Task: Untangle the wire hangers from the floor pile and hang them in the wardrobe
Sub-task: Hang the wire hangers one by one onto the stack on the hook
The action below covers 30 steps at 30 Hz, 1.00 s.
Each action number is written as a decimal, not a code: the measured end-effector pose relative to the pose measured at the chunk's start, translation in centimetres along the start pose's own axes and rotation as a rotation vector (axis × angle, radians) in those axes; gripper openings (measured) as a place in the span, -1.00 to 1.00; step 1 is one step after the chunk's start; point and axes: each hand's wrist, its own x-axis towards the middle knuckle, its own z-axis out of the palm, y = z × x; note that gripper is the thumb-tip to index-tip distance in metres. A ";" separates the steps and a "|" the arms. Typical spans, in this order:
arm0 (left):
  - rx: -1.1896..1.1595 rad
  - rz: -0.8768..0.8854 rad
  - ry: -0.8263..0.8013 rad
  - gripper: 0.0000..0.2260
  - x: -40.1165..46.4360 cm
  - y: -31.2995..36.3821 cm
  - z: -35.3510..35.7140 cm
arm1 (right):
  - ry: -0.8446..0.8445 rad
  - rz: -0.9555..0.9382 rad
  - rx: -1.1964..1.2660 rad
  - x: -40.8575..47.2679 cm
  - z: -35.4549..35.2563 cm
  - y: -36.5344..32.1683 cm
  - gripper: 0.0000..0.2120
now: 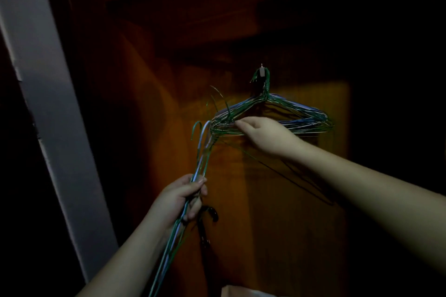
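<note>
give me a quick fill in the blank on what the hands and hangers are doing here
1. The bunch of wire hangers on the wardrobe's back panel hangs from a small ____.
2. The right hand touches the hung bunch at its ____ end as seen in the picture.
3. The left hand grips a second bundle of hangers whose hooks point ____.
4. The hangers are mostly ____ and pale blue.

Missing words: hook; left; up; green
</note>
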 end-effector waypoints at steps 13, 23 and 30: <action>0.177 0.194 0.207 -0.88 -1.1 -2.3 0.6 | -0.054 -0.007 0.109 -1.2 2.0 2.6 -0.86; 0.228 0.220 0.284 -0.87 -1.3 -4.3 0.8 | -0.036 0.005 0.100 -1.4 3.8 2.6 -0.85; 0.256 0.274 0.357 -0.84 -1.6 -5.4 1.1 | -0.049 0.099 0.529 -2.0 4.7 1.8 -0.80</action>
